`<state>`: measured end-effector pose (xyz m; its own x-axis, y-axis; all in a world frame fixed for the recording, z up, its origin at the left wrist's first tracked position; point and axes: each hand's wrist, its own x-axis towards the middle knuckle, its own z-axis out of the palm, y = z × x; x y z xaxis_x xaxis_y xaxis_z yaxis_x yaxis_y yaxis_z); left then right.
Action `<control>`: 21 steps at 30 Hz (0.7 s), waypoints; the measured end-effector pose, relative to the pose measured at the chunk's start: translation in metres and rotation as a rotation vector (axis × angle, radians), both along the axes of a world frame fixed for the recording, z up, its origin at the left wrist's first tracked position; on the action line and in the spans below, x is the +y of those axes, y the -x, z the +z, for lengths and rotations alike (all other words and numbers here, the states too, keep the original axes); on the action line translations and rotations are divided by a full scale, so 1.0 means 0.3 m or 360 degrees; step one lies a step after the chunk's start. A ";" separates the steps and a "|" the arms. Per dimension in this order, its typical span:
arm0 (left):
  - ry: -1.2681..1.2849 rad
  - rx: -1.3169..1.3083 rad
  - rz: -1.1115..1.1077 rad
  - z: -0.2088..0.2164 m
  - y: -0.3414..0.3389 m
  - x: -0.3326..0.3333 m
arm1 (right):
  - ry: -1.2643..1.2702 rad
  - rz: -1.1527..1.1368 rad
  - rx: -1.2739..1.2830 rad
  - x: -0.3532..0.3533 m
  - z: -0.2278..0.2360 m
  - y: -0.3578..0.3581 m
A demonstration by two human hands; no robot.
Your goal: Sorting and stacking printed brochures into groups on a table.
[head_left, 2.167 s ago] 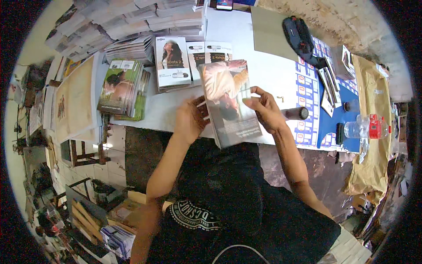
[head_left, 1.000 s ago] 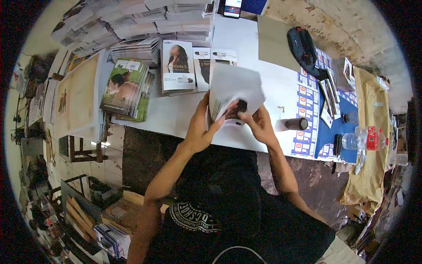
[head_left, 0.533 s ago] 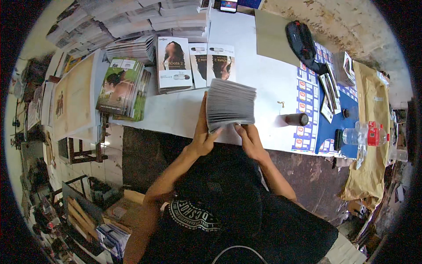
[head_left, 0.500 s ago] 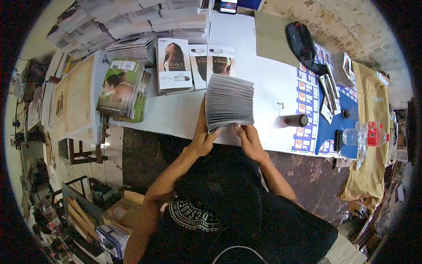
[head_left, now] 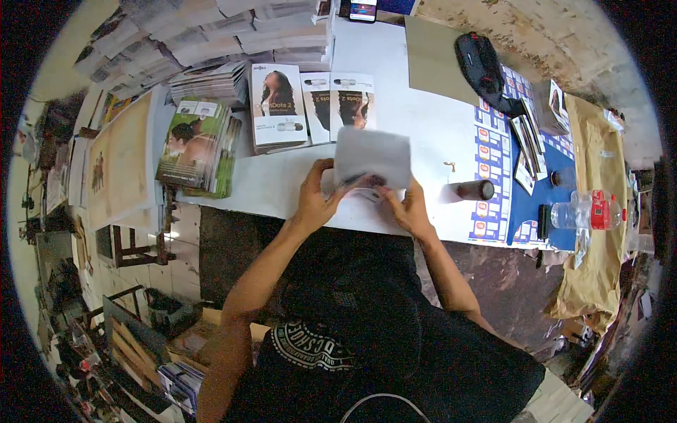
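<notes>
Between my hands, just over the front part of the white table, is a stack of booklets, blurred by motion, its pale edges facing up. My left hand grips the stack's left side, thumb at the near lower corner. My right hand closes on the right side, its thumb also on the near edge. The far fingers of both hands are partly hidden behind the stack. Right beyond it lie white booklet piles with a picture of a person on the cover, and to their left a pile of green-covered booklets.
Tall stacks of paper line the back left. On the right are a dark cylinder, a black pouch, a clear bottle with a red label and brown wrapping paper. A phone lies at the far edge.
The stack has tipped and squared up: its fanned page edges now show as a smooth, blurred block. Both hands have spread slightly apart and risen along its sides.
</notes>
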<state>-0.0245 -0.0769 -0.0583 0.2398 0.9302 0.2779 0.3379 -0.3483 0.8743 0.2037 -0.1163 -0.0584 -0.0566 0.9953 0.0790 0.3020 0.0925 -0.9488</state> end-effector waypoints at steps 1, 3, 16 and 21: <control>-0.0008 0.0008 0.0005 0.049 -0.023 0.022 | -0.0089 -0.0020 -0.0036 0.010 0.057 0.006; -0.0044 -0.0320 -0.0016 0.171 -0.102 0.041 | 0.0083 -0.0173 0.0439 0.009 0.144 -0.003; -0.0528 0.0787 -0.0311 0.332 -0.432 0.124 | 0.0809 -0.0482 0.0486 -0.087 -0.008 -0.145; -0.0385 0.1272 -0.0245 0.021 -0.467 0.204 | 0.0839 -0.0432 0.0489 -0.090 0.005 -0.143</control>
